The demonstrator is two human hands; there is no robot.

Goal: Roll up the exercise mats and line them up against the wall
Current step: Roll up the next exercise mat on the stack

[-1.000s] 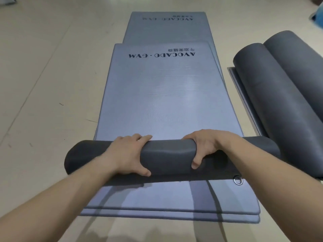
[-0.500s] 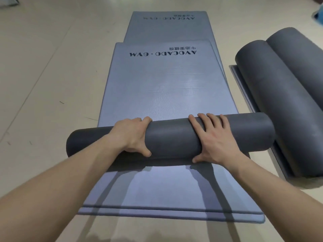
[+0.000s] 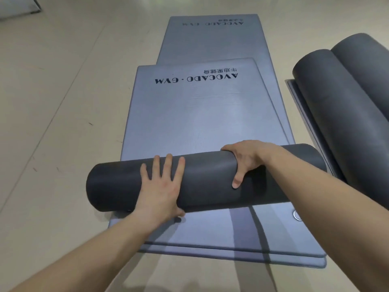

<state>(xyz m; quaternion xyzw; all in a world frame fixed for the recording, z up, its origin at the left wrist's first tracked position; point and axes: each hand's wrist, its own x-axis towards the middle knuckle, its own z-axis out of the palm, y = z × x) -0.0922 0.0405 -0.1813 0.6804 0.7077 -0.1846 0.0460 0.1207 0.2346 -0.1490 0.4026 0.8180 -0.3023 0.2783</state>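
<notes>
Our left hand (image 3: 162,186) lies flat, fingers spread, on the roll (image 3: 202,182); our right hand (image 3: 248,161) curls over its top, seemingly gripping, above flat mats (image 3: 202,114).

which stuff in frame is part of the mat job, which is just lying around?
Job:
half-rolled mat
flat mats
rolled mats
left hand, flat on roll
right hand, curled over roll

Lying about:
grey object, far left corner, cannot identify
</notes>
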